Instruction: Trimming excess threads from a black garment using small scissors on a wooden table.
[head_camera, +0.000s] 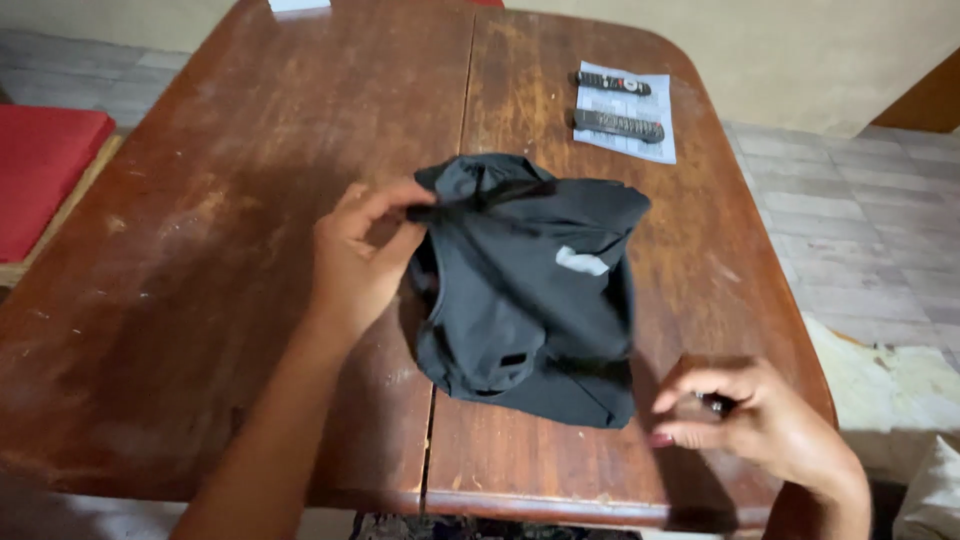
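The black garment (535, 290) lies bunched in the middle of the wooden table (200, 250), the left hand (360, 255) pinching its upper edge to lift it, while the right hand (760, 425), near its lower corner, has fingers curled around a small dark thing.

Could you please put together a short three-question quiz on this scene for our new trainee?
1. True or false: the left hand pinches the upper edge of the black garment.
2. What lies on the sheet of paper at the far side of the table? A) two remote controls B) a cup
3. Which hand rests near the garment's lower right corner?

Key: 1 true. 2 A. 3 the right hand, its fingers curled, with something small and dark between them.
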